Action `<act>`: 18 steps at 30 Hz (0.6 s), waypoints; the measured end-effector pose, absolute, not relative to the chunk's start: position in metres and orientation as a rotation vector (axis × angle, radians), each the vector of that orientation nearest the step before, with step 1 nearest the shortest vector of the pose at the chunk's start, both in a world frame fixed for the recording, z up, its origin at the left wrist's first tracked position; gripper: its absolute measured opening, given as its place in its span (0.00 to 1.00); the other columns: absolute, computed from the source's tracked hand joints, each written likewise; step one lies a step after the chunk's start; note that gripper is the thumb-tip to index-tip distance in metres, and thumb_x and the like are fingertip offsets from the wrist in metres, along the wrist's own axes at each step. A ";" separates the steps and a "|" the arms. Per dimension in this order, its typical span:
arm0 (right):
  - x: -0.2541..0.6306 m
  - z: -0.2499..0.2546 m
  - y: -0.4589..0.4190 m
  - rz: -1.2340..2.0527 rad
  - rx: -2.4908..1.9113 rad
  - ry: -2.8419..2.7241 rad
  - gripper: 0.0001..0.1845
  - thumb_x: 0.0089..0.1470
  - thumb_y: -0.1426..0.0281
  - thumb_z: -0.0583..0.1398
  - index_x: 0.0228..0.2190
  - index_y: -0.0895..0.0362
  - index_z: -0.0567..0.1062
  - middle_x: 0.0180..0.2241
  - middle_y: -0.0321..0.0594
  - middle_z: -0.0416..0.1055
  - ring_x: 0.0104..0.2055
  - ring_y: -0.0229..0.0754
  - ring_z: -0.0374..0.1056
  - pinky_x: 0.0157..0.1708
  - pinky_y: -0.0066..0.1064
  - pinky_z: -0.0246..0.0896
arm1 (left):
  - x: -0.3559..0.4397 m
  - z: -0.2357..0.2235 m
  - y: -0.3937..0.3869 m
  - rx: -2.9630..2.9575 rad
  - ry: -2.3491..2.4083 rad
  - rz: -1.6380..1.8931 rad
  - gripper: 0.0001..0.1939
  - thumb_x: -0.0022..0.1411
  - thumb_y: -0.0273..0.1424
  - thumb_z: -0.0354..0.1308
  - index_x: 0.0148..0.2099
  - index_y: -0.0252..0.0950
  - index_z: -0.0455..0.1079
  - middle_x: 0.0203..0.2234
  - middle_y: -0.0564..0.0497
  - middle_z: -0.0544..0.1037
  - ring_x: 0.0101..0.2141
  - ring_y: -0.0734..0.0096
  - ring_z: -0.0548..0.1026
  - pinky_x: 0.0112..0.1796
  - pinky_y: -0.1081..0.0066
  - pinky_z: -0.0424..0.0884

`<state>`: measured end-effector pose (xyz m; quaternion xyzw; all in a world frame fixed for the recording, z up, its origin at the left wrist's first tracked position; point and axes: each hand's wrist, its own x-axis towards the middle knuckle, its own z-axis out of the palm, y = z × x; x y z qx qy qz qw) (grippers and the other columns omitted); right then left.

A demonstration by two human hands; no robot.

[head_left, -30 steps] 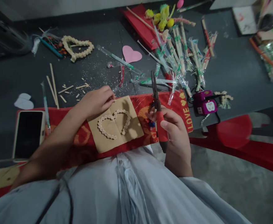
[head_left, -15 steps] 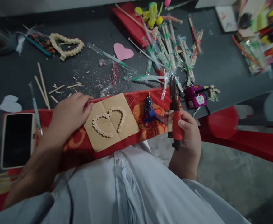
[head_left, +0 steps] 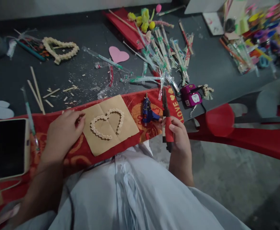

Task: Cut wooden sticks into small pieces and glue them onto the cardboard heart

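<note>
My right hand (head_left: 181,132) is wrapped round red-handled pliers (head_left: 166,108), their dark jaws pointing away from me. Just left of them, a blue glue gun (head_left: 148,111) lies on the red patterned cloth (head_left: 130,142). My left hand (head_left: 64,132) rests on the cloth at the left edge of a creased brown paper square (head_left: 128,127). Its fingers are curled in towards the thumb, and whatever they may hold is hidden. On the paper lies a heart outline of small pale stick pieces (head_left: 98,132), with a gap at its lower point.
Behind the cloth lie loose sticks (head_left: 37,86), crumbs, a pink paper heart (head_left: 119,55) and wrapped chopsticks (head_left: 162,48). A second stick heart (head_left: 58,57) sits at back left. A phone (head_left: 9,148) lies at left, a purple box (head_left: 190,95) at right, beyond it a red chair (head_left: 220,119).
The view has swung right, so things appear shifted left. My left hand has drawn slightly back from the paper's upper left corner. The pliers stay in my right hand, a little lower.
</note>
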<state>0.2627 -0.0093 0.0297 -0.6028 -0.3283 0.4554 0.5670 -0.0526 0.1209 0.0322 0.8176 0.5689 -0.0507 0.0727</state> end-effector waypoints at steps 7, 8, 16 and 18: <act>0.261 0.020 0.003 1.035 -1.370 -0.701 0.06 0.42 0.66 0.59 0.25 0.54 0.74 0.27 0.35 0.70 0.31 0.39 0.66 0.35 0.31 0.65 | -0.057 0.024 0.122 2.613 1.689 0.085 0.21 0.65 0.36 0.42 0.50 0.30 0.71 0.42 0.42 0.75 0.44 0.56 0.71 0.48 0.62 0.66; 0.261 0.020 0.004 1.026 -1.374 -0.684 0.06 0.42 0.66 0.59 0.25 0.54 0.73 0.27 0.35 0.69 0.30 0.39 0.65 0.34 0.32 0.65 | -0.057 0.024 0.122 2.622 1.707 0.095 0.22 0.65 0.35 0.42 0.51 0.30 0.70 0.43 0.41 0.74 0.45 0.56 0.70 0.49 0.62 0.66; 0.269 0.019 0.012 0.967 -1.392 -0.601 0.06 0.41 0.65 0.59 0.25 0.53 0.72 0.30 0.36 0.68 0.31 0.39 0.65 0.29 0.29 0.66 | -0.059 0.028 0.122 2.587 1.629 -0.088 0.25 0.67 0.35 0.37 0.55 0.27 0.67 0.51 0.38 0.72 0.50 0.54 0.67 0.53 0.59 0.62; 0.270 0.020 0.013 0.965 -1.404 -0.608 0.06 0.42 0.65 0.59 0.25 0.53 0.72 0.30 0.36 0.68 0.31 0.39 0.65 0.29 0.29 0.66 | -0.058 0.030 0.125 2.600 1.627 -0.101 0.25 0.67 0.34 0.37 0.53 0.30 0.69 0.49 0.40 0.73 0.49 0.54 0.68 0.51 0.59 0.63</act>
